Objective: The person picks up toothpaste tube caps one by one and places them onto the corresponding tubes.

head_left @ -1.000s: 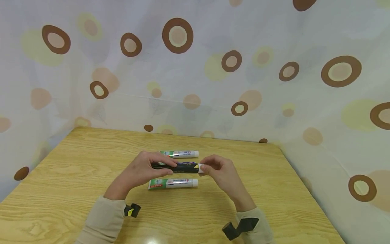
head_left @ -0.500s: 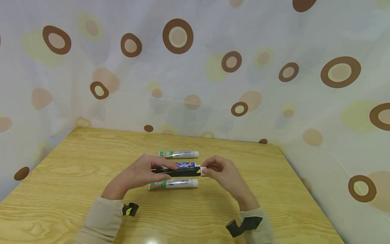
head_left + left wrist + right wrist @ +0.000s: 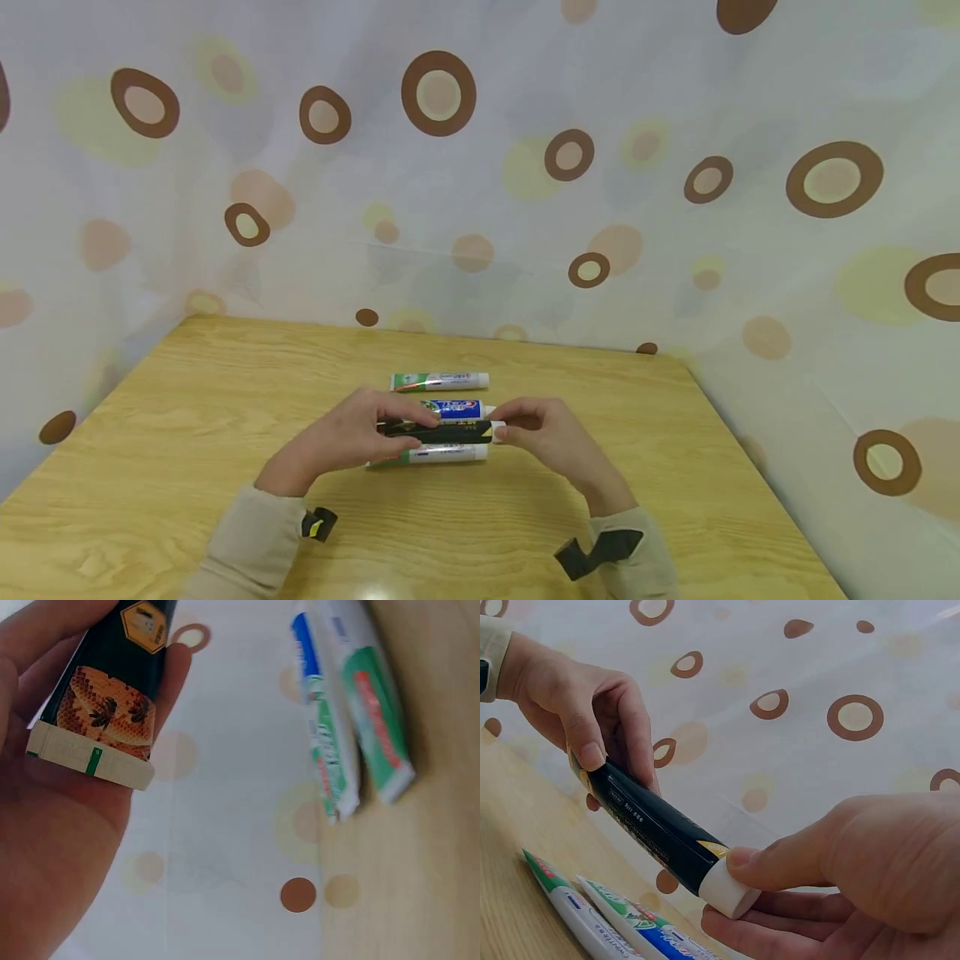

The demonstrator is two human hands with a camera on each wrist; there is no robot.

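A black toothpaste tube (image 3: 457,432) with a honeycomb-and-bee print is held level above the table, over the row of other tubes. My left hand (image 3: 341,437) grips its flat crimped end between thumb and fingers. At the other end, my right hand (image 3: 555,437) pinches the white cap (image 3: 727,891), which sits on the tube. Behind the black tube lies a blue toothpaste tube (image 3: 461,408), partly covered by my left fingers. Nearer to me, a green-and-white toothpaste tube (image 3: 450,454) is partly hidden under the black one. Another green-and-white tube (image 3: 442,381) lies farthest back.
The wood-grain table (image 3: 420,533) carries the tubes side by side. A white cloth (image 3: 510,208) with brown rings hangs behind the table and along its sides.
Both hands have brought the black tube a little toward me and slightly right. More of the blue tube and the far green-and-white tube shows now, while the near tube is more covered.
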